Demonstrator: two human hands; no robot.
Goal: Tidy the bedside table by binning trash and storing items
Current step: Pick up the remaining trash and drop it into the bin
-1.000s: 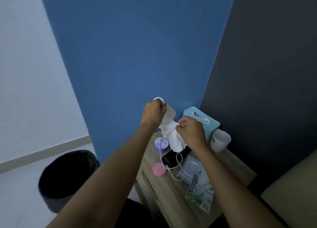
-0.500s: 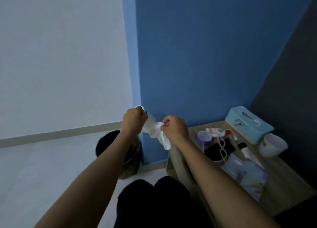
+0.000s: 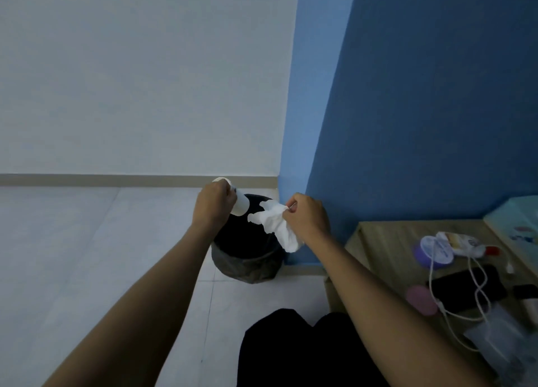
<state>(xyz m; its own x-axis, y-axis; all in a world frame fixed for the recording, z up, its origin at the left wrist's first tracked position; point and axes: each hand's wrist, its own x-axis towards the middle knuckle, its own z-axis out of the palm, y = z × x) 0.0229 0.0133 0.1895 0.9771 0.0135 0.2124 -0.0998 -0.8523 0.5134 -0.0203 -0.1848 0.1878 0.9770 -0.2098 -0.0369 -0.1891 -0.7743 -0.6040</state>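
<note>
My left hand (image 3: 214, 206) grips a white paper cup (image 3: 240, 204), tilted on its side above the black bin (image 3: 247, 255). My right hand (image 3: 307, 219) pinches a crumpled white tissue (image 3: 276, 226) that hangs over the bin's right rim. Cup and tissue are a little apart. The bin, lined with a dark bag, stands on the floor against the blue wall, left of the wooden bedside table (image 3: 384, 241).
On the table lie a purple-lidded jar (image 3: 435, 251), a small white tube (image 3: 463, 242), a white cable (image 3: 471, 287), a black phone-like slab (image 3: 463, 287), a pink round lid (image 3: 420, 299), a clear packet (image 3: 495, 340) and a teal tissue box (image 3: 518, 226). My dark-clothed knees (image 3: 305, 348) are below.
Both hands swung left, away from the table, and now hover over the bin. The tissue has come out of the cup, so the two are held apart.
</note>
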